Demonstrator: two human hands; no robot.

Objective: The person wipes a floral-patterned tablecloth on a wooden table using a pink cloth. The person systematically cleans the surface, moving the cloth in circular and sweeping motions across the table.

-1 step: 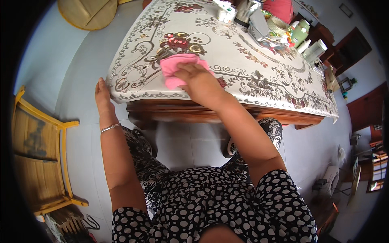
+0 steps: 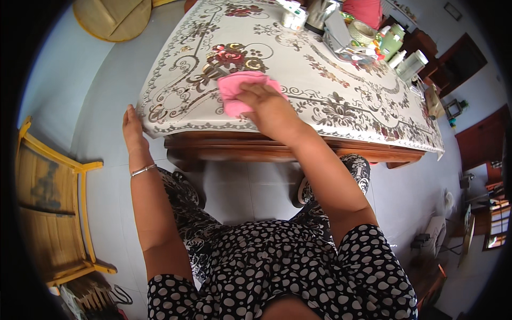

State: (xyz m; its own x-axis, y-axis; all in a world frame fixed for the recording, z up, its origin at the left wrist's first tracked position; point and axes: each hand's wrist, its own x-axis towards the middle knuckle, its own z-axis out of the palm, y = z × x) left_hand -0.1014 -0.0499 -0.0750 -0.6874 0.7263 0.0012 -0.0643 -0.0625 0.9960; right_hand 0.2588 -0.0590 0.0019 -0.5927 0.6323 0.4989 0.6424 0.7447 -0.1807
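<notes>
on the tablecloth [image 2: 298, 69], near left, my right hand [image 2: 269, 106] grips the pink cloth [image 2: 233, 93] from above, likely to press it flat, my left hand [image 2: 133, 128] open beside the corner.

A pale blue wall [image 2: 58, 69] curves along the left, meeting a grey tiled floor [image 2: 234, 192] with thin joints and soft glare. A yellow-framed wooden chair [image 2: 50, 232] stands at far left; a round tan seat [image 2: 114, 21] sits near the top. At right, a pale wall [image 2: 498, 88] carries a dark rectangular panel or opening [image 2: 469, 58], and bright light shows in a barred window [image 2: 499, 221].
</notes>
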